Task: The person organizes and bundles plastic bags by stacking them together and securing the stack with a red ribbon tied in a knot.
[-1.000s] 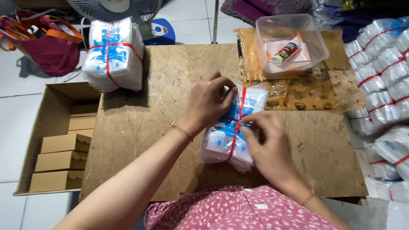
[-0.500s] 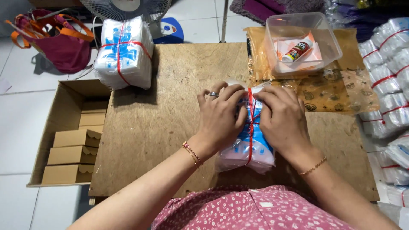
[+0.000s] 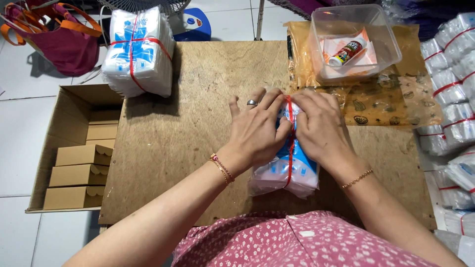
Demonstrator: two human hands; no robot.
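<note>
- A bundle of blue-and-white plastic packets (image 3: 289, 168) lies on the middle of the wooden board (image 3: 198, 99), close to the person's body, with a red string (image 3: 291, 143) running lengthwise over its top.
- The left hand (image 3: 255, 131) lies flat on the left half of the bundle, fingers spread and pressing down, a ring on one finger; its fingertips meet the string.
- The right hand (image 3: 321, 128) presses on the right half, fingers bent over the far end. Whether either hand pinches the string cannot be told; both press on the bundle rather than close around it.
- Each wrist wears a thin bracelet.
- A second, already tied bundle (image 3: 138, 52) stands at the board's far left corner.
- At the far right a clear plastic tub (image 3: 381, 49) holds a small tube (image 3: 347, 52), resting on a crinkled yellowish plastic sheet (image 3: 391, 106).
- More tied packets (image 3: 455, 89) are stacked to the right of the board.
- A cardboard box (image 3: 54, 143) on the floor to the left holds small brown cartons (image 3: 79, 173).
- A maroon bag with orange straps (image 3: 59, 39) sits beyond it.
</note>
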